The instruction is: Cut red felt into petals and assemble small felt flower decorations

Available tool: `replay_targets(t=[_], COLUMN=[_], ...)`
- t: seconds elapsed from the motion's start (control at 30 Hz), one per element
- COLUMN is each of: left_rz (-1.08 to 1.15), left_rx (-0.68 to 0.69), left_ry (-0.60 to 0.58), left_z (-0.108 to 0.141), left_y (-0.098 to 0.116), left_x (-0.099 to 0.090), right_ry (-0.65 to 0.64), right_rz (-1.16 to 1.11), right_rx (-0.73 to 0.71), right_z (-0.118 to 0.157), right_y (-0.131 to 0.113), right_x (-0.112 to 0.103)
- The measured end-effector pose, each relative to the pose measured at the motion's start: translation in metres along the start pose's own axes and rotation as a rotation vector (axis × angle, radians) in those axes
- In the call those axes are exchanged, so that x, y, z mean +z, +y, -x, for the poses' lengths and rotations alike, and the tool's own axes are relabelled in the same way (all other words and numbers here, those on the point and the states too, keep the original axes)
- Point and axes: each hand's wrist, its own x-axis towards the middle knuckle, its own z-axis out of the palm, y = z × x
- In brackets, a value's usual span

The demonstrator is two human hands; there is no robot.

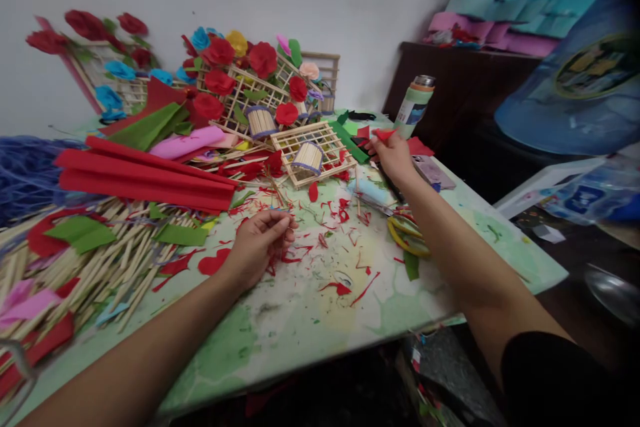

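My left hand (264,242) is over the middle of the table (300,340), its thumb and fingers pressed together; what they pinch is too small to make out. My right hand (393,152) reaches to the back right, its fingers closed on a red paper piece (384,135). Beside it lie green paper (346,140) and a phone (434,172). Between my hands are red paper scraps (343,210) and a small stick lattice (315,153) with a little stick basket on it. Scissors with yellow handles (407,235) lie under my right forearm.
Red folded paper (145,177) and many thin sticks (115,260) cover the left side. Lattices with paper flowers (219,52) lean on the wall. A bottle (416,107) stands at the back right; a large blue water jug (570,93) is beyond the table's right edge.
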Motion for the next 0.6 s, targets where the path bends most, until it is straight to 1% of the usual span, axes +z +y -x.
replay_targets(t=[0.03,0.1,0.17,0.2,0.23,0.27,0.33,0.4,0.47,0.53,0.6], left_rz=[0.023,0.057,0.08,0.088,0.094,0.1,0.113,0.129,0.144,0.158,0.168], left_rx=[-0.018,-0.05,-0.079,-0.093,-0.106,-0.116,-0.125,-0.119,-0.108,-0.105,-0.121], left_ry=[0.001,0.007,0.018,0.024,0.028,0.031,0.035,0.033,0.024,0.004,-0.016], left_z=[0.0,0.0,0.0,0.0,0.0,0.0,0.0,-0.001,-0.001,0.001,0.005], left_y=[0.001,0.002,0.002,0.003,0.003,0.003,0.003,0.002,0.002,0.001,0.0], left_x=[0.0,0.0,0.0,0.0,0.0,0.0,-0.001,-0.001,-0.001,0.001,0.005], right_ry=[0.006,0.0,-0.083,-0.169,-0.358,-0.508,-0.703,-0.769,-0.761,-0.677,-0.582], right_rz=[0.1,0.277,0.422,0.508,0.688,0.826,0.991,0.995,0.9,0.704,0.378], right_rx=[0.017,0.034,0.025,0.023,0.015,-0.001,-0.053,-0.102,-0.127,-0.15,-0.139], right_z=[-0.001,0.01,0.031,0.043,0.053,0.062,0.073,0.075,0.073,0.073,0.08], right_y=[0.003,0.005,0.001,-0.002,-0.006,-0.01,-0.014,-0.015,-0.014,-0.014,-0.018], right_x=[-0.006,-0.012,-0.011,-0.009,-0.006,-0.003,0.002,0.003,0.002,0.005,0.014])
